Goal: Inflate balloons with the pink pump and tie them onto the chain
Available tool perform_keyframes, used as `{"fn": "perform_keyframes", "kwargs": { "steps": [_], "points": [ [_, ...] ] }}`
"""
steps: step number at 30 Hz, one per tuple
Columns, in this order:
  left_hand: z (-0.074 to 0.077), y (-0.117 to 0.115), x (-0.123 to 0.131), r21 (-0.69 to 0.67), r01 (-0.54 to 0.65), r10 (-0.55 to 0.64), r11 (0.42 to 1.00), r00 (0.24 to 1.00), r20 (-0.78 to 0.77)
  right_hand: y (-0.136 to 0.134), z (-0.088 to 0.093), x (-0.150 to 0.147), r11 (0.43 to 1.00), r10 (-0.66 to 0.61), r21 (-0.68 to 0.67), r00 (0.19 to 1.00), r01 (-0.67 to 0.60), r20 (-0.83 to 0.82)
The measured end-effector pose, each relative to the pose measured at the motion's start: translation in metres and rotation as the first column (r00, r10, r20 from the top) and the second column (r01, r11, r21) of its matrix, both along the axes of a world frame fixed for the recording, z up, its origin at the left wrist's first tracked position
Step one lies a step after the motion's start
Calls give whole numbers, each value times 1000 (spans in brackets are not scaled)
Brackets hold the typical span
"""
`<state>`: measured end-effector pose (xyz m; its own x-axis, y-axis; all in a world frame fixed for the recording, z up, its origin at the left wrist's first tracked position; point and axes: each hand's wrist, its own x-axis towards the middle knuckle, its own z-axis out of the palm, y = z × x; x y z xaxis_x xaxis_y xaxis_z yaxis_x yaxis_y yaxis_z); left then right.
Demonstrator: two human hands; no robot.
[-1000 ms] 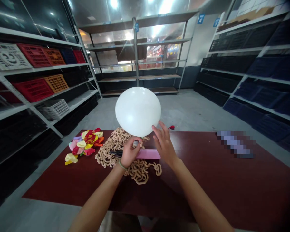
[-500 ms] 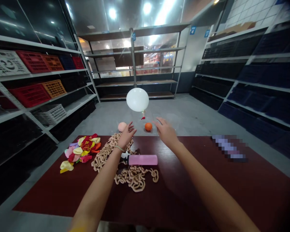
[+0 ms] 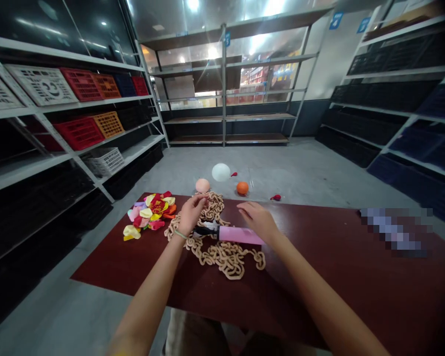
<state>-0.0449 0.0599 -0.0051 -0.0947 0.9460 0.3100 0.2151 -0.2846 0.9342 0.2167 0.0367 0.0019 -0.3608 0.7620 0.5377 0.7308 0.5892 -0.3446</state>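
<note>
My left hand (image 3: 193, 215) hovers over a heap of beige looped links like a chain (image 3: 232, 259), palm inward, fingers loosely bent and holding nothing. Opposite it, my right hand (image 3: 259, 220) is open and empty above the end of a pink cylinder with a black nozzle, like a hand pump (image 3: 237, 235). A white balloon (image 3: 221, 172) appears beyond the table's far edge, low over or on the floor, with a small red piece at its side. Nearer lie a peach balloon (image 3: 202, 185) and an orange balloon (image 3: 242, 188).
Colourful limp balloons or petals (image 3: 148, 215) form a pile on the left of the dark red table (image 3: 319, 282). A pixelated flat object (image 3: 391, 230) lies at right. Another small red piece (image 3: 276, 197) is past the far edge. Shelves with crates (image 3: 79, 136) line the room.
The white balloon has dropped from the air between my hands to farther off and lower. Both hands have come down and back slightly, and the view has turned left.
</note>
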Motion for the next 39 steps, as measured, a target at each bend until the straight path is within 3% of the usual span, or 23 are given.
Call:
{"fn": "perform_keyframes", "kwargs": {
  "steps": [6,10,16,19,23,27,33,39],
  "points": [
    [-13,-42,-29,109,-91,111,990,975,-193,-23,-30,-13,996,86,-3,990,-86,116],
    [-25,-73,-64,190,-221,265,957,931,-250,-33,-42,-13,992,102,40,956,-118,275],
    [-40,-102,-132,286,-388,476,876,791,-385,-35,-48,-13,981,78,136,920,-140,383],
    [-46,-107,-154,323,-431,536,843,729,-426,-35,-53,-15,978,53,162,911,-130,409],
    [-48,-105,-164,339,-328,469,882,681,-562,-36,-55,-16,980,36,161,902,-116,431],
    [-44,-93,-159,356,-193,394,914,631,-669,-36,-54,-16,985,30,139,901,-100,432],
    [-39,-61,-141,301,-133,319,944,595,-738,-37,-53,-17,986,30,135,906,-96,423],
    [-48,-32,-134,167,-191,238,967,455,-858,-38,-53,-18,988,12,139,914,-75,406]
  ]
}}
